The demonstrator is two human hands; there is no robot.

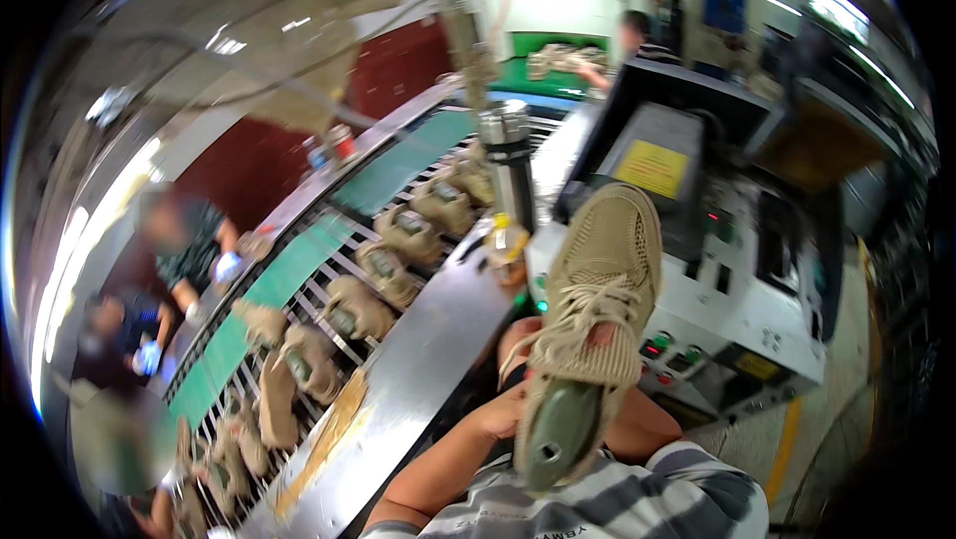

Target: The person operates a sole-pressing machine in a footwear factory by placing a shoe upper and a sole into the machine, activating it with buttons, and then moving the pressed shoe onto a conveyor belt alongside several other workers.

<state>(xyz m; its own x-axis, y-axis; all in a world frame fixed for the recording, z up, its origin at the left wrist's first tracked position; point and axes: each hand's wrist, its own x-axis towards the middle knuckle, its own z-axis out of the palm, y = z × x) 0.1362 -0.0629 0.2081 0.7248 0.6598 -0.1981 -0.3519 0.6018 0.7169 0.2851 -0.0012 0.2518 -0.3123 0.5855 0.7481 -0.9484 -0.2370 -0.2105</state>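
A tan knit lace-up shoe (607,250) is held up close in front of me, toe pointing away, with cream laces tied over its tongue. A green shoe last (563,430) with a round hole fills its heel end. My left hand (506,410) is closed at the left side of the heel. The right forearm runs behind the shoe, and most of my right hand (601,334) is hidden there; a bit of skin shows near the laces, where it grips the shoe.
To the left, a roller conveyor (334,340) carries several tan shoes (354,307) on lasts, beside a metal ledge (398,380). A grey machine (737,310) with buttons stands at right. A metal post (513,166) rises ahead. Co-workers (189,240) are across the conveyor; another person (637,36) is farther back.
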